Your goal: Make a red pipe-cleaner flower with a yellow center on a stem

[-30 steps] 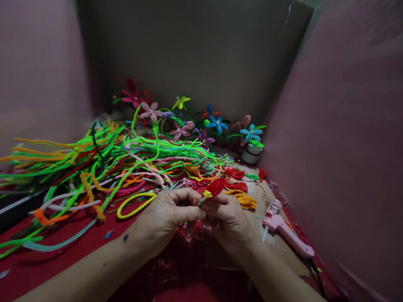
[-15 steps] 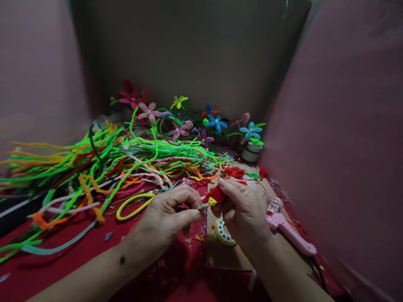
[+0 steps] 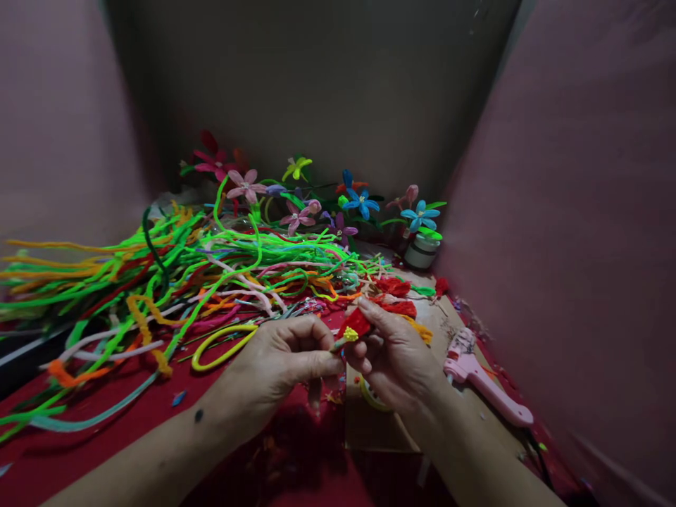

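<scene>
My left hand (image 3: 282,359) pinches a thin stem tipped with a small yellow bud (image 3: 349,335), fingers closed around it. My right hand (image 3: 396,355) presses a red pipe-cleaner petal (image 3: 357,322) against that bud with thumb and forefinger. Both hands meet above the red cloth (image 3: 132,429), just over the near edge of a brown cardboard sheet (image 3: 370,429). A roll of tape (image 3: 370,396) peeks out beneath my right hand, mostly hidden.
A big tangle of green, orange and pink pipe cleaners (image 3: 174,274) spreads at left. Finished pipe-cleaner flowers (image 3: 301,204) stand at the back by a small white jar (image 3: 421,252). A pink glue gun (image 3: 483,380) lies at right. More red petals (image 3: 393,296) lie behind my hands.
My right hand lifted the red petal over the bud, then brought it down against the stem. The tape roll came into view, then was mostly covered again.
</scene>
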`<state>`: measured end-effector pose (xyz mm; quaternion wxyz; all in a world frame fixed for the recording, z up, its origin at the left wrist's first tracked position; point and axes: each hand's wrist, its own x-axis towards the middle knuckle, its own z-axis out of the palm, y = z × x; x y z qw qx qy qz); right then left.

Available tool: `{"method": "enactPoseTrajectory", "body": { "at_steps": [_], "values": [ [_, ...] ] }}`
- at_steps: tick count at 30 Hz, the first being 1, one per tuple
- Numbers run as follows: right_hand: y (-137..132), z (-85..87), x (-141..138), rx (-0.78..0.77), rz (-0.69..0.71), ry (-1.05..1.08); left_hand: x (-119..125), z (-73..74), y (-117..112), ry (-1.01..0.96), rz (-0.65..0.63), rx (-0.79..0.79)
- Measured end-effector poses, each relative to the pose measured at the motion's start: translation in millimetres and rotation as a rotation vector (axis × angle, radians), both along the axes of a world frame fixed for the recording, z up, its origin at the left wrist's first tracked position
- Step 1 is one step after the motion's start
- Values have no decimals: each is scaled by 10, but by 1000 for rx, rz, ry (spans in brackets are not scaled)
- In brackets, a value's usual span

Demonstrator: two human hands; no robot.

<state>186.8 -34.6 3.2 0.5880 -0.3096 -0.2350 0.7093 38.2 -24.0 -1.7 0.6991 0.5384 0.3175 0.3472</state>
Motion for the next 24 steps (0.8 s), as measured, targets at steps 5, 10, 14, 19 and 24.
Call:
{"method": "enactPoseTrajectory", "body": {
  "at_steps": [5,10,14,19,24],
  "values": [
    [23,-18,20,-16,28,36,21,-10,-7,-52,4,-91],
    [31,-31,17,-57,36,76,36,-32,4,-103,-12,-161],
    [37,-65,-7,-79,51,71,25,-38,14,-59,-37,-191],
    [89,65,268,27,-34,-33,-37,14,79,-142,121,-273],
    [340,230,923,386,-519,-900,-83,92,140,-173,297,-308]
  ]
}}
